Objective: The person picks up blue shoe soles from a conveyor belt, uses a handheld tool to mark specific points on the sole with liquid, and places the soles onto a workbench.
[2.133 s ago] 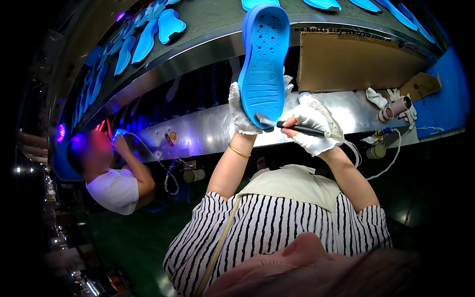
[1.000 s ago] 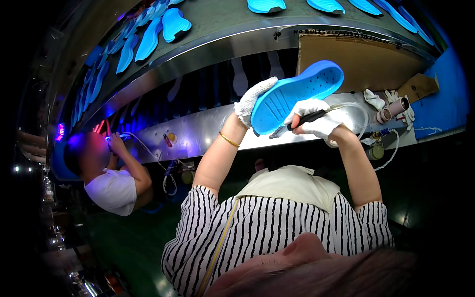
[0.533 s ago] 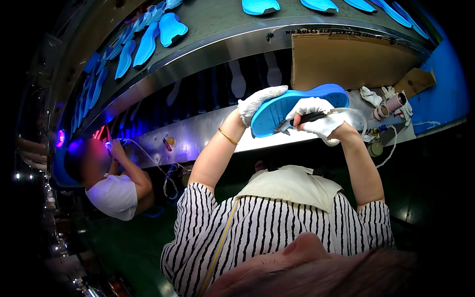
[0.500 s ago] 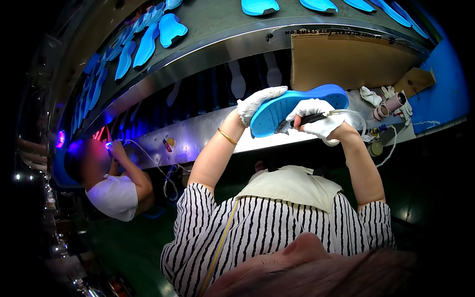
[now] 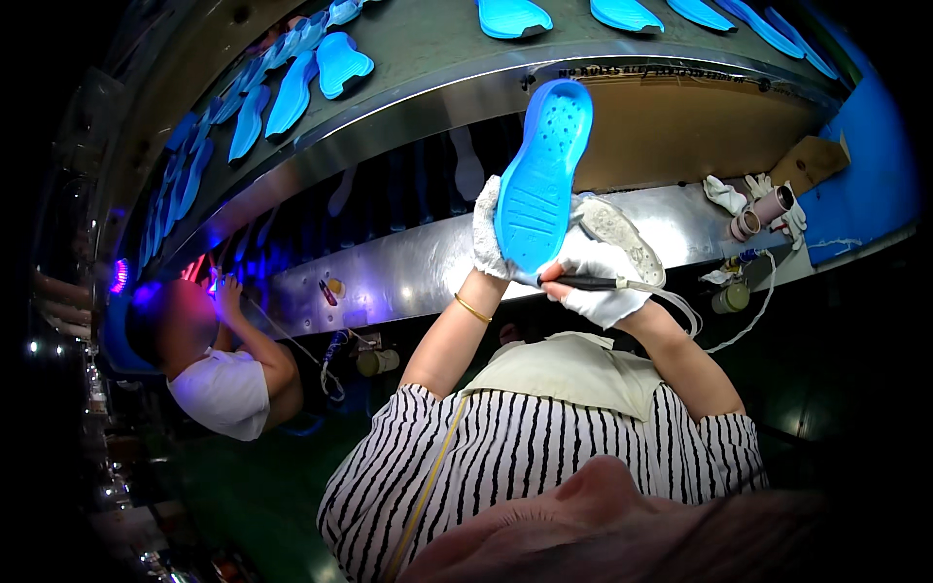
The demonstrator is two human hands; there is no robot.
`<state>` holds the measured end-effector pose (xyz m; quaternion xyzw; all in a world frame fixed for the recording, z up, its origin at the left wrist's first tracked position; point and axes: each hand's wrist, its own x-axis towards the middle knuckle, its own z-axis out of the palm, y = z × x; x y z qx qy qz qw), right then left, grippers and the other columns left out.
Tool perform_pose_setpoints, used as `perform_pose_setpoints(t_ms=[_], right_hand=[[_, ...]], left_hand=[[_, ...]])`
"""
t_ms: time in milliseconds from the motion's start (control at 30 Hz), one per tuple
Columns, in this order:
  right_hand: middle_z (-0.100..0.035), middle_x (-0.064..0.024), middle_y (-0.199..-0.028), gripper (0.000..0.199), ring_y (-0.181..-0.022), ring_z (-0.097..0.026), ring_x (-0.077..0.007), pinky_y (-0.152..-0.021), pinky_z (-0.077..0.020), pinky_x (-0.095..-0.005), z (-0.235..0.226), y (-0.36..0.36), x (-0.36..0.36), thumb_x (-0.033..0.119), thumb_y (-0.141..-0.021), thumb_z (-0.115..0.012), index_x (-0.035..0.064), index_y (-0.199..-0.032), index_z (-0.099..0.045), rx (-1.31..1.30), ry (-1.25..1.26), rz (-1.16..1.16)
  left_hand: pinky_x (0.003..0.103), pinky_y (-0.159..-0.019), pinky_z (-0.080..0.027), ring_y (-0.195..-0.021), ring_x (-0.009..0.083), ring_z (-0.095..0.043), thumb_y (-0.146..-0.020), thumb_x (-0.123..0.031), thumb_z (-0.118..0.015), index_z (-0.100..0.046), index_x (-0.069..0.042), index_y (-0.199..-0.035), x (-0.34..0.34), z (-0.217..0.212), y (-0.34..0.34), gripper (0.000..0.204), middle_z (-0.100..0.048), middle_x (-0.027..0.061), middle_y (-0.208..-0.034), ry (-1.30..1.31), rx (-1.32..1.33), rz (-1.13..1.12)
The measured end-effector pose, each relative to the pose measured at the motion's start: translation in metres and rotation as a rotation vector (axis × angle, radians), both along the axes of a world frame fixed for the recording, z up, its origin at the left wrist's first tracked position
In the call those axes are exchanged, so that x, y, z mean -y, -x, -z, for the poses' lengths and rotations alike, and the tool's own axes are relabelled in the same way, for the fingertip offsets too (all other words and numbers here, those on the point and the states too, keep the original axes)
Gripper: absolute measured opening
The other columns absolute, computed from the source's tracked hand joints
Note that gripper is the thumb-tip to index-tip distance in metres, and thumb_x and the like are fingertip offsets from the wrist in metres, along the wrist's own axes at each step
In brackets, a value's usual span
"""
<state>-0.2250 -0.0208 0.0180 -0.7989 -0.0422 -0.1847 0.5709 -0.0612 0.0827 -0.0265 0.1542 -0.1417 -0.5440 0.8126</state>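
My left hand (image 5: 487,231), in a white glove, grips a blue shoe sole (image 5: 546,185) along its left edge. The sole stands nearly upright with its hollow, ribbed side showing and its far end over the bench's back edge. My right hand (image 5: 604,260), in a white glove with bare fingertips, is closed round a black-handled brush (image 5: 589,283) with a pale tube trailing from its end. The brush tip is against the near end of the sole, partly hidden by the fingers. Behind the right hand, a pale, speckled oval piece (image 5: 622,233) lies on the bench.
A metal bench (image 5: 408,267) runs below a conveyor (image 5: 428,49) carrying several blue soles. White gloves (image 5: 725,194), pink spools (image 5: 773,204) and cardboard (image 5: 680,136) are at right. A small red-handled tool (image 5: 328,291) lies left, near another person (image 5: 224,379).
My left hand has swung the sole from lying crosswise to pointing away from me. The right hand and brush have moved down and left to its near end, uncovering the pale oval piece.
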Motion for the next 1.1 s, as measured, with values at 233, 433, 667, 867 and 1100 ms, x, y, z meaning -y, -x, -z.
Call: perform_pose_setpoints(t_ms=[233, 433, 667, 867, 1100], right_hand=[[-0.067, -0.0051, -0.079, 0.01, -0.072, -0.064, -0.0124, -0.066, -0.0511, -0.0253, -0.011, -0.015, 0.02, 0.004, -0.083, -0.074, 0.0014, -0.091, -0.069, 0.083, -0.183, 0.155], [-0.069, -0.0104, -0.082, 0.016, -0.073, -0.069, -0.0218, -0.069, -0.0539, -0.0305, -0.006, -0.011, -0.006, 0.003, -0.077, -0.077, 0.0029, -0.091, -0.07, 0.301, 0.051, 0.091], [-0.069, -0.0071, -0.084, 0.008, -0.067, -0.066, -0.0102, -0.061, -0.0526, -0.0223, -0.014, -0.031, 0.028, 0.001, -0.09, -0.068, -0.0011, -0.098, -0.07, -0.052, -0.383, 0.432], [-0.07, -0.0076, -0.08, 0.009, -0.065, -0.067, -0.0128, -0.06, -0.0531, -0.0237, -0.015, -0.024, 0.011, 0.001, -0.082, -0.074, 0.0003, -0.09, -0.071, 0.071, -0.253, 0.121], [-0.069, -0.0089, -0.09, 0.014, -0.069, -0.065, -0.0112, -0.06, -0.054, -0.025, 0.002, -0.045, 0.041, -0.003, -0.089, -0.067, 0.0035, -0.101, -0.067, 0.109, -0.557, 0.379]], left_hand=[[0.049, -0.111, -0.039, -0.129, 0.0384, -0.05, -0.092, -0.062, -0.042, -0.033, 0.0, -0.15, -0.006, 0.012, 0.015, 0.086, -0.043, 0.0235, -0.148, -0.084, 0.022, -0.085], [0.051, -0.109, -0.041, -0.125, 0.0381, -0.053, -0.091, -0.068, -0.038, -0.034, -0.004, -0.15, -0.003, 0.018, 0.02, 0.088, -0.045, 0.0222, -0.145, 0.098, -0.135, -0.003], [0.047, -0.101, -0.05, -0.117, 0.035, -0.059, -0.093, -0.06, -0.047, -0.038, -0.002, -0.145, -0.005, 0.023, 0.033, 0.079, -0.053, 0.0213, -0.137, -0.052, -0.063, -0.15], [0.049, -0.104, -0.047, -0.117, 0.0366, -0.059, -0.093, -0.062, -0.047, -0.039, -0.002, -0.145, 0.001, 0.02, 0.026, 0.08, -0.054, 0.023, -0.135, -0.06, -0.235, -0.083], [0.045, -0.098, -0.052, -0.113, 0.0314, -0.063, -0.099, -0.059, -0.04, -0.042, -0.004, -0.144, -0.007, 0.02, 0.03, 0.072, -0.059, 0.018, -0.132, -0.07, -0.071, -0.127]])
